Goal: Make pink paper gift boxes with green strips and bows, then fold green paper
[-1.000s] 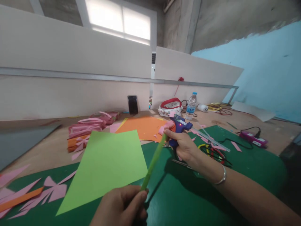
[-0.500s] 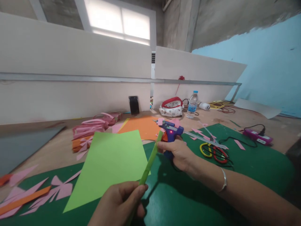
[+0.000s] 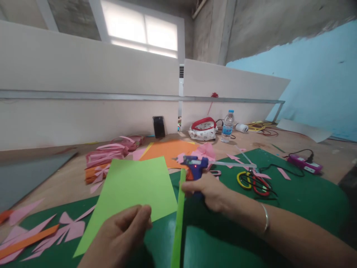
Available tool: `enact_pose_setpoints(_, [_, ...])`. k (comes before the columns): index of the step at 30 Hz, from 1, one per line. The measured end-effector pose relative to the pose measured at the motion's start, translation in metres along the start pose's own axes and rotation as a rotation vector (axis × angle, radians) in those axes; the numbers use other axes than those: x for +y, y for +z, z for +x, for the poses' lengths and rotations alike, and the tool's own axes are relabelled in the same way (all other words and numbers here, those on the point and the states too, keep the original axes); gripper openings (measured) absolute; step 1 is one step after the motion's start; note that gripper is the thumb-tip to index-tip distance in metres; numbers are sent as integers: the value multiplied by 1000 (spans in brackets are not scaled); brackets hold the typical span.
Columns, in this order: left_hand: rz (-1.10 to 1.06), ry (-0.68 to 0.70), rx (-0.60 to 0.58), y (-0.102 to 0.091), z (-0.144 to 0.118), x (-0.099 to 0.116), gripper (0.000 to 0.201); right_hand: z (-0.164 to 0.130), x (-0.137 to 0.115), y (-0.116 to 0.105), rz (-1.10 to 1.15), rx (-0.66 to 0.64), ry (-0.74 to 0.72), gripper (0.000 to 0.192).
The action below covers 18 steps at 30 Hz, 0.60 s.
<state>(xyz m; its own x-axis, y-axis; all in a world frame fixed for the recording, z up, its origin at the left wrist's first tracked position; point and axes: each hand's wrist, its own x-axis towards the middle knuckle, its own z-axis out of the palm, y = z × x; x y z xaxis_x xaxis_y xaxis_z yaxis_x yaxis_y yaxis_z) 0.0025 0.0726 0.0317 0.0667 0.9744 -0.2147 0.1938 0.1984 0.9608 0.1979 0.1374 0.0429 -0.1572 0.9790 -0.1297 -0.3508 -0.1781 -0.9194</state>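
Note:
My right hand (image 3: 208, 189) grips a blue hot glue gun (image 3: 197, 167), its red light on and a long clear glue stick (image 3: 231, 163) poking out the back. The same hand pinches a folded light-green paper strip (image 3: 180, 219) that hangs down toward the bottom edge. My left hand (image 3: 122, 230) is apart from the strip, fingers curled with thumb against forefinger, and nothing shows in it. Beneath and beyond the left hand lies a light-green paper sheet (image 3: 134, 190). Behind the glue gun are an orange sheet (image 3: 164, 150) and crumpled pink paper (image 3: 206, 149).
Yellow-and-red-handled scissors (image 3: 260, 186) and a black cord lie on the green mat (image 3: 223, 230). Pink bows (image 3: 71, 226) and strips sit at left. Farther back stand a phone (image 3: 158, 127), a pouch (image 3: 203, 130) and a water bottle (image 3: 228, 126); a purple power strip (image 3: 305, 163) is at right.
My left hand has let go of the green strip's lower end and moved left. The strip now hangs more upright from my right hand, which has shifted slightly down and left with the glue gun.

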Motion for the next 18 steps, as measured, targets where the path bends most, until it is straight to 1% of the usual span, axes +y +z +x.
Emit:
enact_pose_setpoints(1, [3, 54, 61, 3, 2, 0, 39, -8, 7, 7, -16, -40, 5, 21])
enact_pose_setpoints(2, [-6, 96, 77, 7, 4, -1, 34, -15, 13, 14, -41, -89, -15, 23])
enact_pose_setpoints(4, [-66, 125, 22, 16, 9, -8, 32, -27, 23, 23, -130, -156, -95, 31])
enact_pose_setpoints(6, [-139, 136, -42, 23, 13, -17, 32, -32, 29, 26, -236, -173, -162, 34])
enact_pose_setpoints(8, [-210, 125, -59, 25, 16, -24, 32, -31, 29, 21, -325, -173, -173, 24])
enact_pose_setpoints(9, [-245, 112, -45, 24, 16, -25, 30, -29, 28, 18, -369, -178, -178, 17])
enact_pose_setpoints(10, [-271, 95, -9, 22, 16, -24, 29, -26, 25, 13, -431, -187, -195, 11])
enact_pose_setpoints(11, [-288, 74, 42, 19, 15, -22, 30, -24, 22, 8, -517, -188, -225, 12])
enact_pose_setpoints(13, [-307, 34, 152, 14, 12, -13, 37, -19, 13, 0, -695, -171, -293, 17])
enact_pose_setpoints(15, [-319, 3, 236, 9, 8, -4, 44, -16, 4, -6, -819, -166, -348, 16])
enact_pose_setpoints(16, [-326, -4, 261, 7, 6, 0, 45, -16, 1, -8, -855, -178, -369, 15])
enact_pose_setpoints(18, [-329, 0, 305, 6, 4, 5, 44, -19, -4, -9, -919, -258, -420, 15])
